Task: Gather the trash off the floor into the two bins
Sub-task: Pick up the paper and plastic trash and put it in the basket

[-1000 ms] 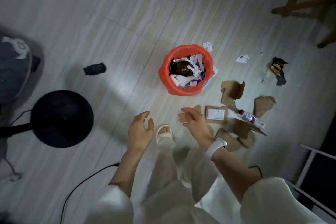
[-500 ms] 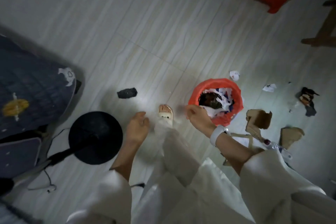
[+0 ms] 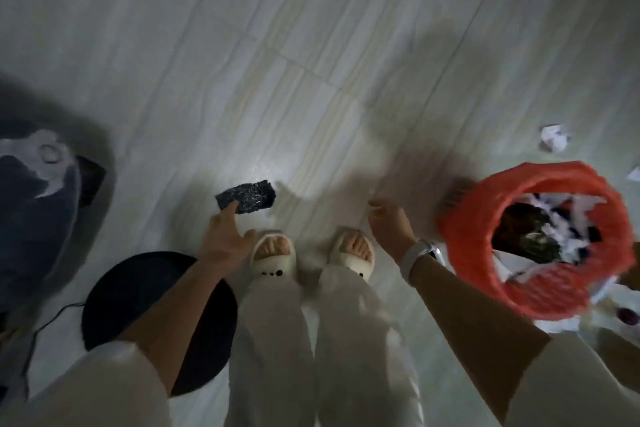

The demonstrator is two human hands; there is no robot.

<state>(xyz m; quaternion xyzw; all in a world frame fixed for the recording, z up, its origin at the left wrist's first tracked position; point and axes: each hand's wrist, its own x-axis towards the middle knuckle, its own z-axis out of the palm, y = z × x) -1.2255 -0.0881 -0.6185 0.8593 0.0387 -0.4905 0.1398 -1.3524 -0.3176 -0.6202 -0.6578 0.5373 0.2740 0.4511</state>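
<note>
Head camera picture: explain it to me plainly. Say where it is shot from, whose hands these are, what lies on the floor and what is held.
There is no machine here. The camera sits on a person's head and looks down, so you see their own arms, legs and slippers. The left hand reaches with straight fingers to a dark crumpled wrapper on the pale floor; it is not gripped yet. The right hand, with a white wristband, hangs relaxed and holds nothing. To the right stands a red-lined bin already filled with paper scraps, with a crumpled white paper beyond it. A round black base lies lower left.
</note>
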